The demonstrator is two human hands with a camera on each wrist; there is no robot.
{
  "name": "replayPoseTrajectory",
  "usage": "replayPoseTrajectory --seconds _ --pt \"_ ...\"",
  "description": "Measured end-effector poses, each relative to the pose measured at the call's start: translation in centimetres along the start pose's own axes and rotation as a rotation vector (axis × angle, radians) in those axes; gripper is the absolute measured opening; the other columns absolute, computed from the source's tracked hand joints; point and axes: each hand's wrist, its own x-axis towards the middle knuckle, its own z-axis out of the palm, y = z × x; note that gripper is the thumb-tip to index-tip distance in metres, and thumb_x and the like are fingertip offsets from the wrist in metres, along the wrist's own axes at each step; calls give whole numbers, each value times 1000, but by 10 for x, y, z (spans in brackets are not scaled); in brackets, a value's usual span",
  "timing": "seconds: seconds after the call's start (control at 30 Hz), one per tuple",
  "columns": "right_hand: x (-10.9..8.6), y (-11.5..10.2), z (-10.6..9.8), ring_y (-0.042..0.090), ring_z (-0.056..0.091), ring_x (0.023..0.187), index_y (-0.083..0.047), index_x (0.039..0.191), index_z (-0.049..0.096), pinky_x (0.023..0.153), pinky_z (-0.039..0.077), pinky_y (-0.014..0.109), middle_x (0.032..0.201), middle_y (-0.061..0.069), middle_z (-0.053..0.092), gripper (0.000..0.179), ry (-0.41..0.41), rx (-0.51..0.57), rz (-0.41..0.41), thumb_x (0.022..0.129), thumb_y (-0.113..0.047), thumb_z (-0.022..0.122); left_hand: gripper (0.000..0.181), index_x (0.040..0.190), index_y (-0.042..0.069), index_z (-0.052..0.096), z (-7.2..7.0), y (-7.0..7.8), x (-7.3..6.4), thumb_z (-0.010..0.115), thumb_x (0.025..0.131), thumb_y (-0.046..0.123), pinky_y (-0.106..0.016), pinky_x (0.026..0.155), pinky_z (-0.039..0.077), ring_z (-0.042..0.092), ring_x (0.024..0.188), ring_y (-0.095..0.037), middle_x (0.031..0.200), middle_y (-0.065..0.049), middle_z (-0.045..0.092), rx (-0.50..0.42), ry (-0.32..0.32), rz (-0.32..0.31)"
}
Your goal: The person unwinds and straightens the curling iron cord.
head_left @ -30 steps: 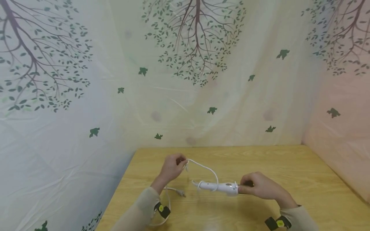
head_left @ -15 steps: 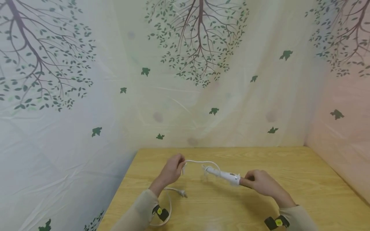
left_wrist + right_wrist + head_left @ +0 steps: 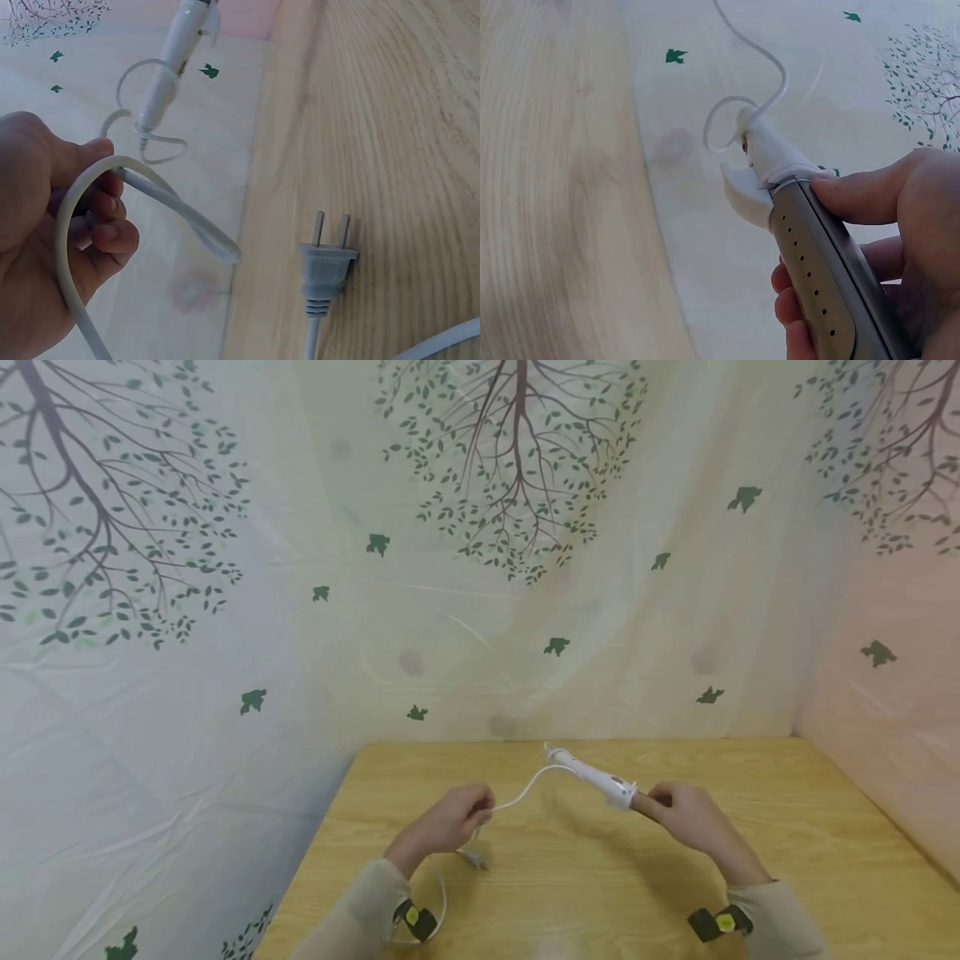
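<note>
My right hand (image 3: 693, 818) grips the dark perforated barrel (image 3: 810, 266) of a white-handled curling iron (image 3: 597, 781). Its thumb lies along the barrel near the white lever (image 3: 748, 196). The handle is raised over the table, tilted with its cord end up and toward the left. My left hand (image 3: 452, 818) pinches the white cord (image 3: 154, 191) between thumb and fingers. From there the cord runs to the handle and loops around it. Below the left hand, the two-pin plug (image 3: 328, 271) lies on the wood.
The wooden table (image 3: 570, 902) is enclosed by hanging sheets (image 3: 480, 677) printed with trees and birds. A slack length of cord (image 3: 441, 897) curves beside the left wrist. Dark devices with yellow marks sit on both sleeves.
The curling iron's handle end has swung up and away, from nearly level to tilted. My left hand has come down slightly, and the cord loop over the handle has shifted toward its end.
</note>
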Motion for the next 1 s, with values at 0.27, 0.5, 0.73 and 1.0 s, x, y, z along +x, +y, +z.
replayPoseTrajectory --seconds 0.27,0.5,0.73,1.0 --pt "4 -2 -8 17 61 79 -3 105 69 63 49 32 93 7 70 47 22 83 -7 94 -48 59 5 90 10 60 11 -6 0 61 95 7 -16 58 47 47 64 1 75 8 55 22 -109 40" --pt "3 -13 -13 17 58 76 -3 106 69 63 47 32 91 6 69 47 22 126 -24 94 -47 59 7 88 11 61 19 -10 -3 63 92 6 -16 54 47 48 61 2 73 9 56 26 -142 -3" --pt "-1 -23 -17 16 60 80 -3 106 70 65 49 32 96 7 71 44 18 124 -63 95 -44 60 9 86 10 61 25 -21 -7 63 92 5 -15 55 46 48 60 3 72 9 57 31 -122 -12" --pt "-3 -29 -22 16 61 85 -6 104 71 68 49 32 97 6 70 36 -3 171 -123 96 -39 61 11 82 12 62 25 -30 -6 64 91 7 -17 59 49 52 63 1 73 9 59 31 -84 -90"
